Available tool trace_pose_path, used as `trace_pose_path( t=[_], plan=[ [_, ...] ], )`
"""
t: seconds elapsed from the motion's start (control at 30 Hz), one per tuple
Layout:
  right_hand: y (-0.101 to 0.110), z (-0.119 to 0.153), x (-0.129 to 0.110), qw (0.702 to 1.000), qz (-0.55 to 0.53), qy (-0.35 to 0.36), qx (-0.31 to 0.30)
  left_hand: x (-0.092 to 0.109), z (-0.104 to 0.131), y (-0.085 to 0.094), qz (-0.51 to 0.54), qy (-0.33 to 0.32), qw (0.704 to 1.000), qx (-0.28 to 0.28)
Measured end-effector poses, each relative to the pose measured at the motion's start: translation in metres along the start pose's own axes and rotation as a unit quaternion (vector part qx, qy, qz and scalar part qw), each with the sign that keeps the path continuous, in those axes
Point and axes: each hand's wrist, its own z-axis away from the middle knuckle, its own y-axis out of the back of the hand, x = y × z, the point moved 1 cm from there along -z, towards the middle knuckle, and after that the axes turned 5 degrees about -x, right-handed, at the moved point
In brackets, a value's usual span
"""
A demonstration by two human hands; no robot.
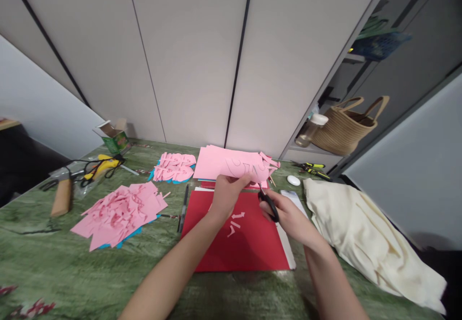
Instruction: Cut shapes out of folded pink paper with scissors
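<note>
My left hand (229, 194) pinches a pink paper piece (238, 166) with dark drawn lines, held above the red sheet. In my right hand (283, 209) are black-handled scissors (270, 205), their blades pointing up at the lower right edge of that piece. Small pink scraps (235, 226) lie on the red sheet (238, 252). Behind my hands is a stack of pink sheets (207, 162), partly hidden by the held piece. Cut pink shapes (173, 167) lie in a group to the left of the stack.
A pile of pink scraps (121, 214) is at the left, near a yellow tool (103, 166) and a green box (117, 139). A black pen (184, 207) lies beside the red sheet. Cream cloth (364, 238), pliers (312, 168) and a white oval object (293, 180) are at the right.
</note>
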Motion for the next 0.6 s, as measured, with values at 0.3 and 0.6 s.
trace_pose_path(
  t=[0.3,0.6],
  plan=[
    [0.013,0.001,-0.001,0.989,0.142,-0.018,0.025,0.024,-0.021,0.037,-0.109,-0.076,0.991,-0.035],
    [0.011,0.001,0.005,0.978,0.206,-0.034,-0.003,0.038,-0.017,0.04,-0.367,-0.052,0.913,-0.171]
  ],
)
